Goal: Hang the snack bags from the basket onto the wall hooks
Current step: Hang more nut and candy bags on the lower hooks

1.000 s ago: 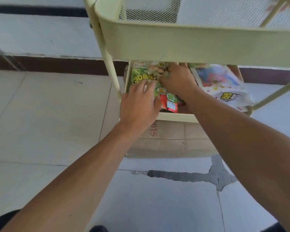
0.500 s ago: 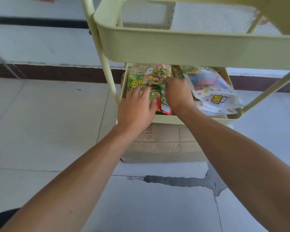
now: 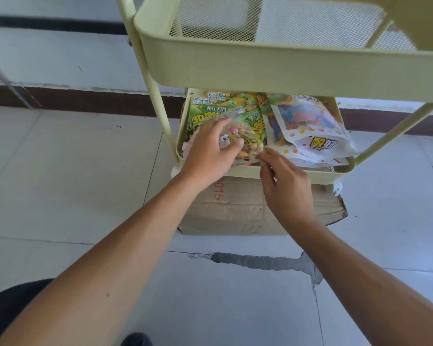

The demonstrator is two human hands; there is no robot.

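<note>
In the cart's lower basket (image 3: 298,172), the left hand (image 3: 210,156) loosely pinches a clear nut bag (image 3: 248,143); it could slip. The right hand (image 3: 283,186) hovers open and empty.

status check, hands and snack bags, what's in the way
Left hand grips a clear snack bag in the lower basket. Right hand open beside it. Upper basket overhangs the lift path.
</note>
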